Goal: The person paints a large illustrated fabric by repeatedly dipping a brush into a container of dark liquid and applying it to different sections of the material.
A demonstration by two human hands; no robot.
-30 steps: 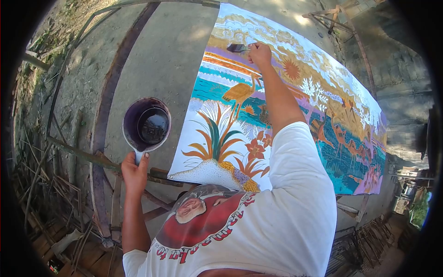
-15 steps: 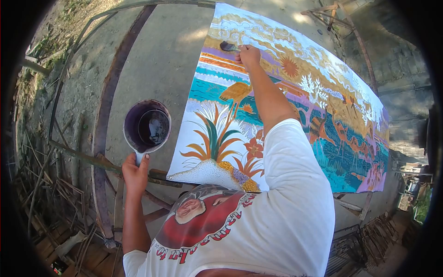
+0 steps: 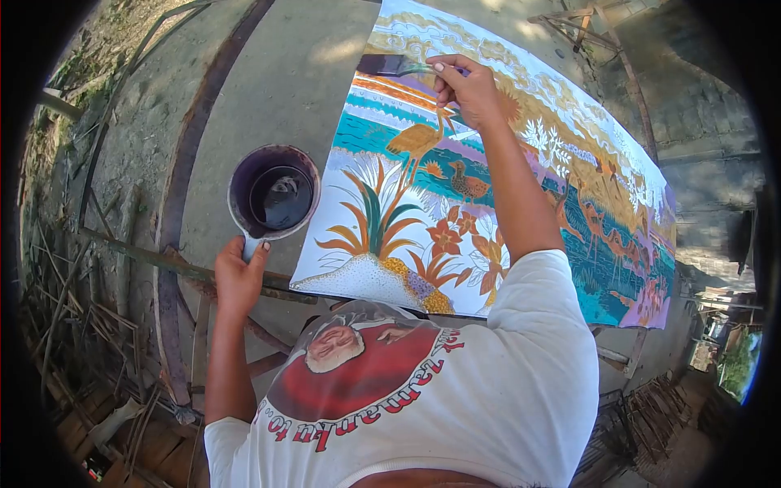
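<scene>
My left hand (image 3: pixel 239 272) is closed round the handle of a pale dipper (image 3: pixel 274 193), whose stained bowl holds dark purple liquid. Up at the cloth's left edge, my right hand (image 3: pixel 465 85) pinches the handle of a wide brush (image 3: pixel 392 65) with dark bristles. The bristles lie over the purple and orange bands near that edge. Stretched out in front of me is the painted cloth (image 3: pixel 358 252), with birds, plants, teal water and golden clouds.
A stained wooden beam (image 3: pixel 189 154) runs down the left side. A thinner pole (image 3: pixel 154 259) crosses it near the cloth's lower left corner. Piled sticks (image 3: pixel 98 325) lie at the lower left, and another wooden support (image 3: pixel 582 28) stands at the upper right.
The brush has moved left and slightly up to the cloth's edge, and my right hand has shifted right with a changed grip. The dipper has moved right and up.
</scene>
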